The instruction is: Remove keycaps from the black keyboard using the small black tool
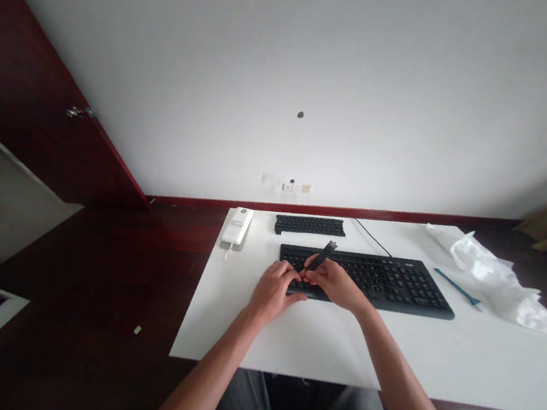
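Two bare hands over the left part of a black keyboard (408, 285), flat on a white table (218, 331). Right hand (336, 284) clamped on a slim black tool (319, 258), fingers pinched together near the lower end, upper end tilted up and to the right. Left hand (270, 291) palm down at the keyboard's near left part, thumb apart from the fingers, fingertips just beside the tool's lower end; cannot tell whether gripping anything.

Tool probably light and stiff, perhaps apt to turn in a loose pinch; best held low on the shaft for fine control. Keyboard likely rigid, fairly light, liable to slide under a push; better steadied by the frame than by the keys, likely more fragile. Behind, a smaller keypad (311, 225).
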`<action>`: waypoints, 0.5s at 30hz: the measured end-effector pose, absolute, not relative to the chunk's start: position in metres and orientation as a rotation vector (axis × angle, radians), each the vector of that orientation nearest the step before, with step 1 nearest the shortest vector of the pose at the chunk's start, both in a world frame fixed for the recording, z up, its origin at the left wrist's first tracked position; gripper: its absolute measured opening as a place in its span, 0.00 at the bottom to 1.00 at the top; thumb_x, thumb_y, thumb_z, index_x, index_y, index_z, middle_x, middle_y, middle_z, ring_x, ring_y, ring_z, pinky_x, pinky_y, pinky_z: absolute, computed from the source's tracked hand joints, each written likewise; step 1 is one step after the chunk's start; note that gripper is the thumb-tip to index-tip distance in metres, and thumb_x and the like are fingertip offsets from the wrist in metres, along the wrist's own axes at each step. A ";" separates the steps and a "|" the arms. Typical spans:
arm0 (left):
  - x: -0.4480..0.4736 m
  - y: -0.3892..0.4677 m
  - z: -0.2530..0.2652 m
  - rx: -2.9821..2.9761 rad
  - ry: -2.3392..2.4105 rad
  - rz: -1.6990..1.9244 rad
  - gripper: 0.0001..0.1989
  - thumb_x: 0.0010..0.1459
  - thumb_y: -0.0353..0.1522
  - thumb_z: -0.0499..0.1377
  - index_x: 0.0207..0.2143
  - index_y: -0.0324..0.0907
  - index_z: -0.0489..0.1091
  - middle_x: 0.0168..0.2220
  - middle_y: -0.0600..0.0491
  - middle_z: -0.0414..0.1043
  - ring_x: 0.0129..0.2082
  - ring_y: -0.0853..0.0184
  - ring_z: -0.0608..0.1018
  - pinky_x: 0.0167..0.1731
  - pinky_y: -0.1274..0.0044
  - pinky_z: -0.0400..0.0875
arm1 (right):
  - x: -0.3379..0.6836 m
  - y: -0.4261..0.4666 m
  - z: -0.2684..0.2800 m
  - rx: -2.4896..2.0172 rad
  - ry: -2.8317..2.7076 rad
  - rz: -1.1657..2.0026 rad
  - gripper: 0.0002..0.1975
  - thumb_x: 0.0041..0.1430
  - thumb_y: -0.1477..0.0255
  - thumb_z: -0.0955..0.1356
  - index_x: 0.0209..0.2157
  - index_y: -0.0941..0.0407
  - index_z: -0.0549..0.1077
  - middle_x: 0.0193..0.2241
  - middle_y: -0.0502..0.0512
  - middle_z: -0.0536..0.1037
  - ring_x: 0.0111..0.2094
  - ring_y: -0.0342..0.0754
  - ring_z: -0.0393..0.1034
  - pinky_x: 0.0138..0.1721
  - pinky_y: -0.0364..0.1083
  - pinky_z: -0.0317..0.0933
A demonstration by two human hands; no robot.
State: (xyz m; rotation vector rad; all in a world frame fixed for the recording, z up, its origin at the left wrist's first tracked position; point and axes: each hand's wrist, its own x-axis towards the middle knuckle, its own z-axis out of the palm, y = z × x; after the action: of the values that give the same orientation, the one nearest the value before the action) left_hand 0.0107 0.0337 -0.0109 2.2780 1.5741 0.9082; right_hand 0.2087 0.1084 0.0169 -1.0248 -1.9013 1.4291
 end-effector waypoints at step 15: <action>0.006 0.027 -0.011 2.249 1.625 1.053 0.07 0.59 0.37 0.70 0.39 0.47 0.79 0.36 0.52 0.72 0.41 0.61 0.73 0.42 0.70 0.72 | 0.202 0.096 0.052 -0.884 -2.360 1.164 0.08 0.63 0.75 0.64 0.38 0.52 0.75 0.32 0.51 0.82 0.35 0.51 0.78 0.36 0.46 0.66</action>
State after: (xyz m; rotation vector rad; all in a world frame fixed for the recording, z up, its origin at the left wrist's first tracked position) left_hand 0.0057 0.0266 -0.0111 2.2492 1.6247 1.0530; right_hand 0.2017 0.0956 0.0518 -0.8837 -2.3597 1.1640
